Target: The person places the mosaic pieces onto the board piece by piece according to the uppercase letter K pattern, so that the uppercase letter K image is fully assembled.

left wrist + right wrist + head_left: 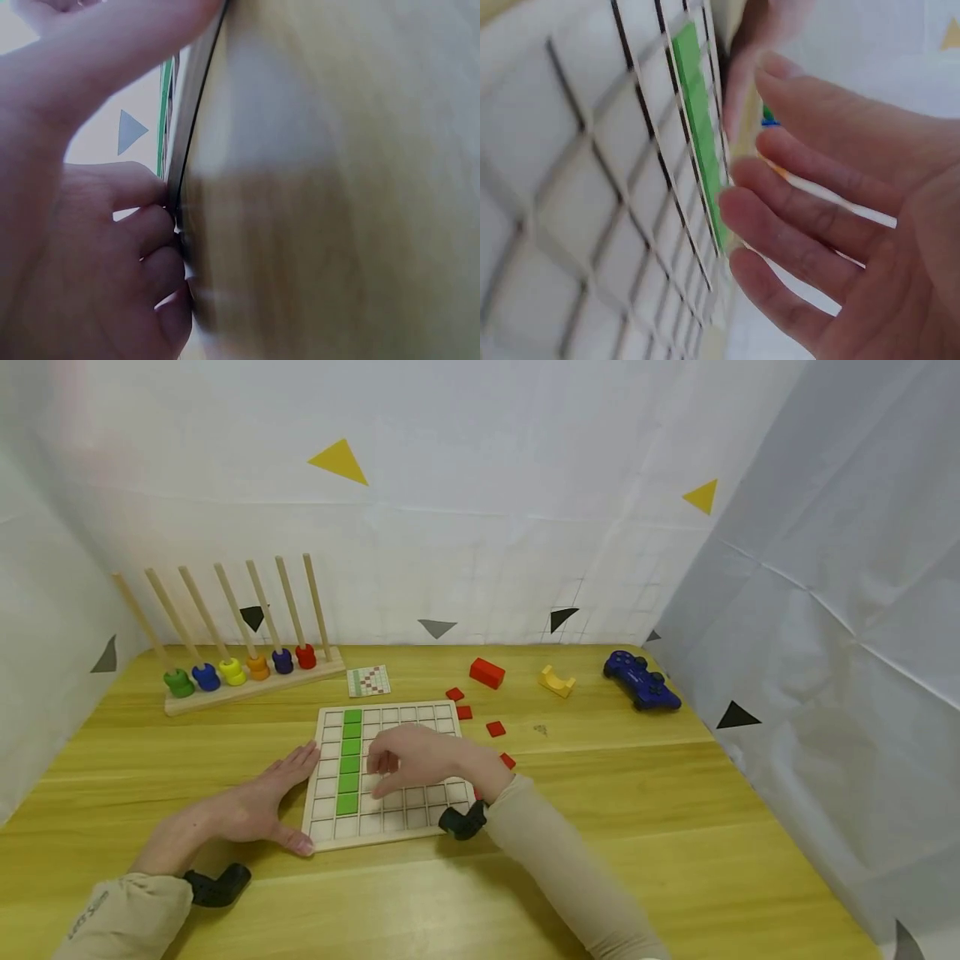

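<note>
A square grid board [375,842] with white cells lies on the table. Green tiles [349,764] fill most of one column near its left side, and they show in the right wrist view as a green strip [696,112]. My left hand [255,803] rests at the board's left edge, thumb at the lower corner and fingertips against the side, as the left wrist view also shows. Over the middle of the grid hovers my right hand [420,758]. Its fingers [802,244] are loosely bent with nothing between them, close to the green column.
Several red tiles [496,728] lie right of the board. Behind it are a pattern card [368,682], a red block [487,673] and a yellow arch block [557,682]. A blue game controller [641,680] sits back right, a wooden peg stand [307,673] with coloured rings back left.
</note>
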Available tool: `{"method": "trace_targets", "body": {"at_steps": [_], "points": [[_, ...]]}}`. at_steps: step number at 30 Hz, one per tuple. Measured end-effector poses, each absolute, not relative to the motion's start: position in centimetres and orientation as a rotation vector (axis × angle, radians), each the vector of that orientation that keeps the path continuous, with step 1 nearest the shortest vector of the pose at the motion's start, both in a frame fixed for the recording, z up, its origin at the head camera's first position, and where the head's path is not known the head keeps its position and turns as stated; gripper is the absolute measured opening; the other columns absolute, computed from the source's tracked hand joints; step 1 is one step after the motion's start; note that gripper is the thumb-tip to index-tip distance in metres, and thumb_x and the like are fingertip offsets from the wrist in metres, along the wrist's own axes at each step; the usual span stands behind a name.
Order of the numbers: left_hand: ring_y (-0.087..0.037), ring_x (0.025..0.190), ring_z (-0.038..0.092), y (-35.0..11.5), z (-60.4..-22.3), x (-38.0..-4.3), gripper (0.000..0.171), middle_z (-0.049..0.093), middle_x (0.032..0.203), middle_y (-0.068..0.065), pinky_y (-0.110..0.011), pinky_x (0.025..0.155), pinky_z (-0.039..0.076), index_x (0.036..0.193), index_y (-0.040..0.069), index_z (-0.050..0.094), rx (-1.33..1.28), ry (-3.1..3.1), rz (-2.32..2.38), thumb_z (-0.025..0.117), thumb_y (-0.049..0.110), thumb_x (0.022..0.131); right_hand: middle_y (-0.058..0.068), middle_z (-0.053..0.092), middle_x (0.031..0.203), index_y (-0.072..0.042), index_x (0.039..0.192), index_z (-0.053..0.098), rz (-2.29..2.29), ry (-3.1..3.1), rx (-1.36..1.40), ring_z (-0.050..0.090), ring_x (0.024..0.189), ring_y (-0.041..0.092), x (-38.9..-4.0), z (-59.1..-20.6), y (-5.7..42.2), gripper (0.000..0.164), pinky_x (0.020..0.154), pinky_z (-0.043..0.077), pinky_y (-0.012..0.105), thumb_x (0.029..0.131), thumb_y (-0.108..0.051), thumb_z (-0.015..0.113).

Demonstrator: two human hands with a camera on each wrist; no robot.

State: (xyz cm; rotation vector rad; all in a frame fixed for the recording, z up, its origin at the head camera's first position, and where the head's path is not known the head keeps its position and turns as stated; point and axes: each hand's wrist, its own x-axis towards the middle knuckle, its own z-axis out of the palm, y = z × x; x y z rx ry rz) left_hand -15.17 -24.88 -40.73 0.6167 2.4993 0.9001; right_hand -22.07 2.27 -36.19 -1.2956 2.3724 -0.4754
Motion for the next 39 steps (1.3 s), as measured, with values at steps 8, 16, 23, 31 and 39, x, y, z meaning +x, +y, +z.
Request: {"method": "trace_targets", "body": {"at_steps": [8, 16, 23, 31, 39], "points": [[-0.050, 0.150, -0.005, -24.7, -40.8, -15.2, 0.132, -0.005, 0.165, -0.027, -0.069, 0.117, 0.002, 0.157, -0.006, 0.008, 0.607, 2.511, 0.883, 0.089, 0.046, 0.068, 0.004, 0.068, 0.108, -0.008, 0.113, 0.068, -0.610, 2.352, -1.161, 0.060, 0.101, 0.020, -23.3, -35.7, 8.5, 0.031, 0.086, 0.050, 0.025, 0.087, -0.022, 0.080], [-0.049, 0.150, -0.005, -24.9, -40.9, -15.2, 0.132, -0.005, 0.165, -0.027, -0.069, 0.117, 0.003, 0.157, -0.007, 0.008, 0.620, 2.518, 0.894, 0.089, 0.046, 0.067, 0.007, 0.067, 0.106, -0.008, 0.111, 0.069, -0.678, 2.356, -1.084, 0.061, 0.099, 0.025, -24.0, -36.6, 14.2, 0.032, 0.087, 0.053, 0.037, 0.084, -0.018, 0.082], [-0.049, 0.150, -0.006, -24.9, -40.9, -15.2, 0.132, -0.005, 0.165, -0.027, -0.069, 0.117, 0.002, 0.157, -0.007, 0.008, 0.613, 2.512, 0.896, 0.089, 0.046, 0.067, 0.003, 0.068, 0.106, -0.011, 0.110, 0.069, -0.694, 2.365, -1.105, 0.062, 0.099, 0.022, -24.3, -37.4, 17.5, 0.035, 0.092, 0.053, 0.043, 0.082, -0.024, 0.084], [-0.049, 0.151, -0.006, -24.8, -41.0, -15.2, 0.132, -0.005, 0.165, -0.027, -0.069, 0.117, 0.003, 0.158, -0.006, 0.008, 0.609, 2.512, 0.886, 0.089, 0.046, 0.067, 0.003, 0.070, 0.108, -0.011, 0.111, 0.070, -0.759, 2.347, -1.131, 0.063, 0.097, 0.021, -24.1, -38.1, 19.5, 0.036, 0.092, 0.053, 0.043, 0.082, -0.024, 0.084], [-0.049, 0.151, -0.005, -24.8, -41.0, -15.2, 0.132, -0.005, 0.165, -0.026, -0.069, 0.117, 0.003, 0.157, -0.006, 0.009, 0.605, 2.517, 0.879, 0.089, 0.047, 0.067, -0.001, 0.069, 0.109, -0.013, 0.111, 0.071, -0.794, 2.320, -1.125, 0.065, 0.099, 0.019, -23.9, -39.0, 20.0, 0.035, 0.094, 0.054, 0.039, 0.081, -0.023, 0.085]]}}
